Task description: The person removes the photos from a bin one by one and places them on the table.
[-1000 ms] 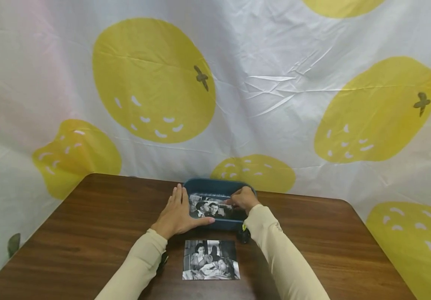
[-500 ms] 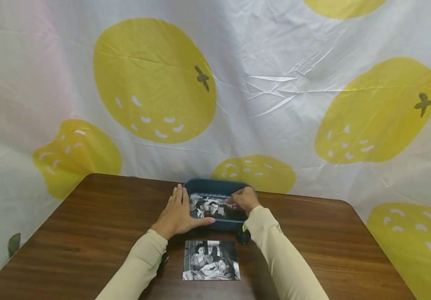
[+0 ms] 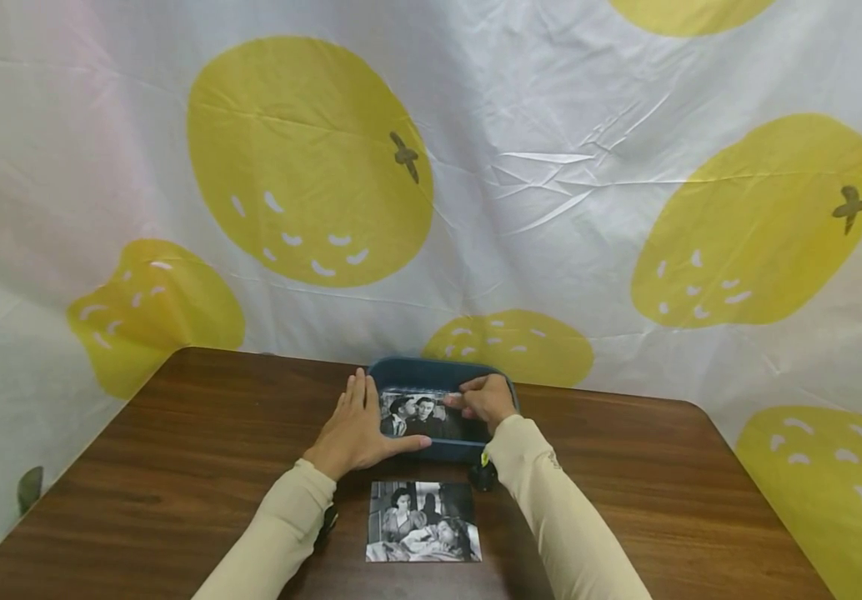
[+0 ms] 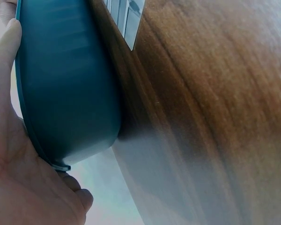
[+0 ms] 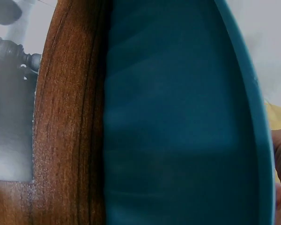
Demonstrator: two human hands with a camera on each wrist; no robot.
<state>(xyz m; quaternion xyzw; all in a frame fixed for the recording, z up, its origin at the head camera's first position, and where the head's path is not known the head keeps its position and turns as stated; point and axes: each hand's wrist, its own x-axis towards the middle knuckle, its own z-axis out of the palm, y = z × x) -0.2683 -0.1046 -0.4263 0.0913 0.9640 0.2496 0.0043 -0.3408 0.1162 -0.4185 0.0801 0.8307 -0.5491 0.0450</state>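
Note:
A dark blue, rounded plastic bin (image 3: 455, 450) stands near the back edge of the table. Inside it a black-and-white photo (image 3: 401, 417) of two people shows its face. My left hand (image 3: 356, 429) lies around the bin's front left corner, thumb along the front rim and fingers straight along the left side. In the left wrist view the left thumb (image 4: 7, 44) touches the rim. My right hand (image 3: 489, 404) reaches in over the right side, thumb and forefinger pinching the photo at its upper right. In the right wrist view the bin's outer wall (image 5: 178, 117) hides most of that hand.
Another black-and-white photo (image 3: 423, 521) lies flat on the brown wooden table (image 3: 176, 483) in front of the bin, between the forearms. A white cloth with yellow fruit prints (image 3: 311, 167) hangs right behind the table.
My right hand has shifted slightly to the left inside the bin, its fingertips still at the photo. The left hand, the bin and the photo on the table stay in place.

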